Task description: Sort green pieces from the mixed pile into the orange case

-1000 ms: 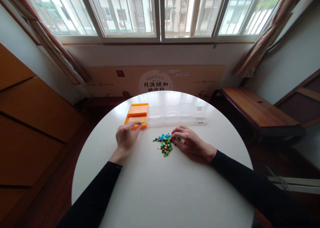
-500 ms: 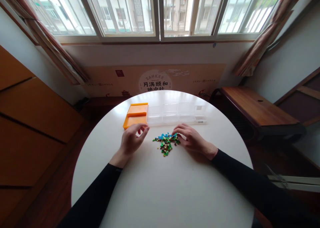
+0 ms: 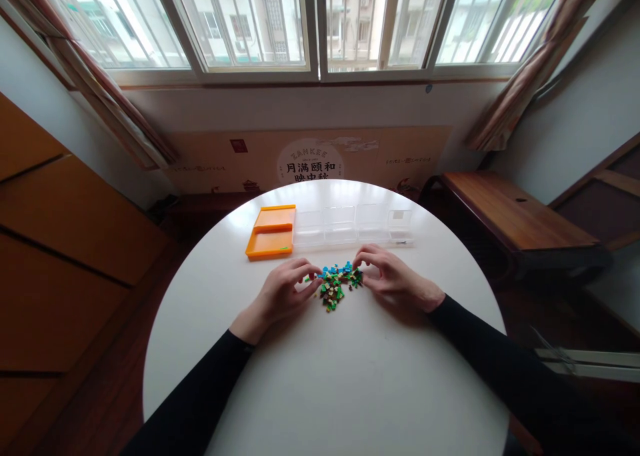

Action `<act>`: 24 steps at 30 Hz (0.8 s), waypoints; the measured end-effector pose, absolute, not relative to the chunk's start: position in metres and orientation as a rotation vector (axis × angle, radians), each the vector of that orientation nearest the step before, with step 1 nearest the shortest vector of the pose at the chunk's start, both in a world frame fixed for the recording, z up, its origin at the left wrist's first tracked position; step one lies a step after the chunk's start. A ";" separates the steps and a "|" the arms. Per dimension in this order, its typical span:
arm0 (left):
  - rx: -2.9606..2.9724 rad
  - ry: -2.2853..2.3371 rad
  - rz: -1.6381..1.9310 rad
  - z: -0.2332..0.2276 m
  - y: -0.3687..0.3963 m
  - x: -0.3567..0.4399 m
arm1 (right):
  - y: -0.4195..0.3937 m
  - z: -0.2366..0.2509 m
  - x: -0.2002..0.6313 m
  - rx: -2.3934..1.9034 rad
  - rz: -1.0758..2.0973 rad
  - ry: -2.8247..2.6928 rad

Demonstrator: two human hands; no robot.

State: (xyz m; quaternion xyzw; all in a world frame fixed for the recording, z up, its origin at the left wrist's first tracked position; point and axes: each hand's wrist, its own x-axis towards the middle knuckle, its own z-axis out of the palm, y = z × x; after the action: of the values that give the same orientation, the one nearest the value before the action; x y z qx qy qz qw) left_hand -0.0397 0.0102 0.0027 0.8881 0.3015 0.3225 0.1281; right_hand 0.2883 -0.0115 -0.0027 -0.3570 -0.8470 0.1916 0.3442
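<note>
A small heap of tiny toy bricks (image 3: 332, 292), in green, blue, brown and cream, lies on the white round table. My left hand (image 3: 287, 287) is at the heap's left side, its thumb and fingertips slightly apart around the edge pieces by the blue ones. Opposite it, my right hand (image 3: 393, 277) rests with curved fingers apart at the heap's right edge. Its fingertips touch or nearly touch bricks there. Behind the left hand stands an open orange box (image 3: 270, 243), with a small green piece (image 3: 284, 248) in its front half.
To the right of the orange box, a row of clear plastic boxes (image 3: 343, 241) with raised lids extends across the table (image 3: 350, 383). A small dark item lies in the rightmost one. A wooden bench (image 3: 493, 206) stands beyond the table at right, under the window wall.
My left hand has moved right and down from the orange box to the heap. The green piece in that box now shows. My right hand has shifted slightly right, its fingers more spread.
</note>
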 end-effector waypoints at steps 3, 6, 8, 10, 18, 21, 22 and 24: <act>2.569 0.885 0.892 0.003 0.009 -0.042 | -0.014 0.000 0.290 -0.897 0.523 -2.243; 2.561 0.880 0.837 0.003 0.007 -0.041 | -0.017 0.003 0.288 -0.911 0.535 -2.234; 2.559 0.880 0.811 0.003 0.007 -0.040 | -0.018 0.004 0.286 -0.917 0.522 -2.218; 2.554 0.887 0.802 0.003 0.007 -0.040 | -0.018 0.004 0.284 -0.911 0.494 -2.207; 2.567 0.900 0.796 0.002 0.008 -0.041 | -0.015 -0.002 0.281 -0.888 0.462 -2.194; 2.567 0.894 0.803 0.002 0.008 -0.041 | -0.015 -0.002 0.281 -0.888 0.480 -2.187; 2.567 0.894 0.804 0.002 0.008 -0.041 | -0.015 -0.003 0.281 -0.889 0.484 -2.179; 2.567 0.894 0.804 0.002 0.008 -0.041 | -0.015 -0.004 0.281 -0.891 0.499 -2.151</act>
State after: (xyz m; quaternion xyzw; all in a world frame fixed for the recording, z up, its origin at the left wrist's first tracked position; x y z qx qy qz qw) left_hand -0.0412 0.0076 0.0018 0.8950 0.3117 0.2803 0.1526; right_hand 0.2810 -0.0149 -0.0042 -0.3475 -0.8389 0.1946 0.3710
